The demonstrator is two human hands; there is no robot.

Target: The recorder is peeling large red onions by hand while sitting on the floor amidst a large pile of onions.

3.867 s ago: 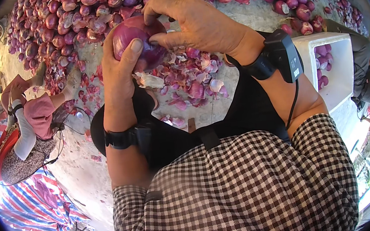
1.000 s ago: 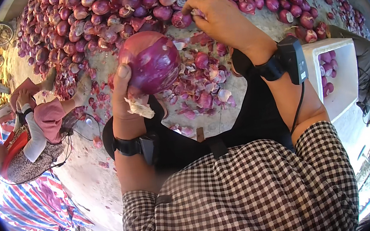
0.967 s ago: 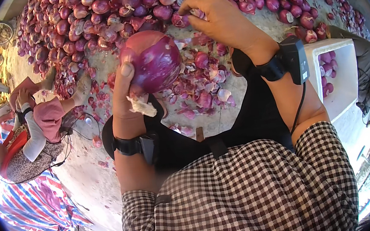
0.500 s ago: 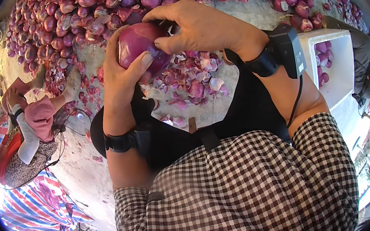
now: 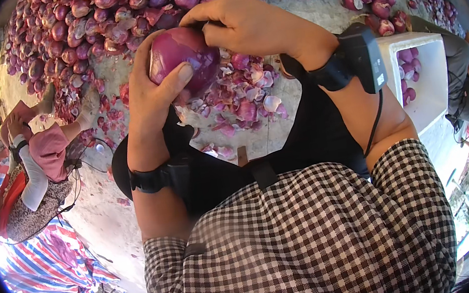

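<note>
Conc. floor [image 5: 102,212] w/ red onion pile [image 5: 71,34] & loose skins [image 5: 246,110].

Of the 2 hands, the left hand [image 5: 148,94] is cupped, thumb slanting toward the right hand [image 5: 243,26], whose fingers bend.

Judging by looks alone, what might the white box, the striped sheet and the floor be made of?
White box: probably polystyrene foam, matt; its thick walls suggest it, though rigid plastic is possible.
Striped sheet: perhaps plastic, slightly glossy, from its bright bands and creases; possibly cloth.
Floor: likely bare concrete, dull, from its mottled grey surface.
</note>
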